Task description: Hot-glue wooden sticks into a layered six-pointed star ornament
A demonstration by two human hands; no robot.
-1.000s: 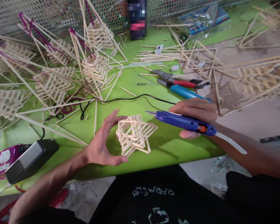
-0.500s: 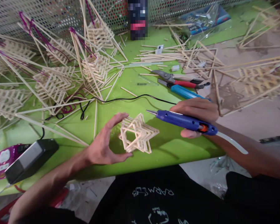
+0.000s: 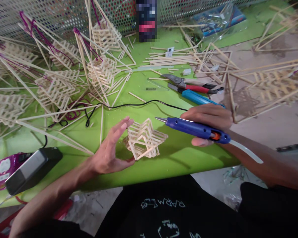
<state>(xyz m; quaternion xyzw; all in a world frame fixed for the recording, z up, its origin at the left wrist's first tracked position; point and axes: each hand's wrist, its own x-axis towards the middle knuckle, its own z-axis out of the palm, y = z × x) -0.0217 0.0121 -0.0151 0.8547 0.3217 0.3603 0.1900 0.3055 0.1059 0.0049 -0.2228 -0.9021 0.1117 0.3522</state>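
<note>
A small star-shaped lattice of glued wooden sticks (image 3: 146,140) stands tilted on the green table in front of me. My left hand (image 3: 111,148) curves around its left side, thumb at the lower corner and fingertips by the upper left edge. To the right, my right hand (image 3: 210,120) is wrapped round a blue hot glue gun (image 3: 190,127). The metal nozzle points left, just above the star's upper right, apart from it. A translucent glue stick (image 3: 248,152) sticks out of the gun's rear end.
Several finished stick lattices with purple cords (image 3: 103,72) crowd the left. Red-handled pruning shears (image 3: 188,85) and a blue-handled cutter (image 3: 198,98) lie beyond my right hand. A black cable (image 3: 139,104) crosses the table. Loose sticks (image 3: 171,60) lie behind; a grey-black box (image 3: 32,170) sits front left.
The star lattice has tipped, so its open front face now leans downward and more of its top side shows. My left fingers have shifted slightly left. The glue gun has barely moved.
</note>
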